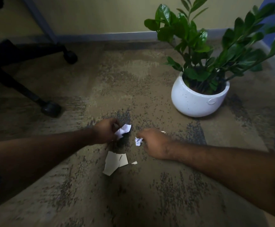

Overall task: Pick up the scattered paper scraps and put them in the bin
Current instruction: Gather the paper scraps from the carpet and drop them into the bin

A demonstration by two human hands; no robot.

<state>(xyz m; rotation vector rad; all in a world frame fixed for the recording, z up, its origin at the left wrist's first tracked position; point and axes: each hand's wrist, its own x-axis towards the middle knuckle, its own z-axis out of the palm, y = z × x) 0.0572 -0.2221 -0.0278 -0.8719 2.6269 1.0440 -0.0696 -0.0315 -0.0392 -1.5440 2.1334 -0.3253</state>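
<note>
Both arms reach out low over the mottled carpet (149, 89). The left hand (104, 131) has its fingers curled round a crumpled white scrap (123, 130), which sticks out to the right of the fist, just above the floor. The right hand (153, 143) pinches a smaller printed scrap (138, 141) at its fingertips; whether that piece has left the carpet is hard to tell in this dim light. A sliver of something pale (163, 132) peeks out at the far side of the right hand, perhaps another bit of paper. Nearer, between the two forearms, a flat torn piece (113, 163) lies on the carpet with a tiny fragment (134, 162) just to its right. Far right stands a white pot (197, 99) holding a leafy green plant (199, 40). At far left are the black legs and castors of an office chair (50, 108).
</note>
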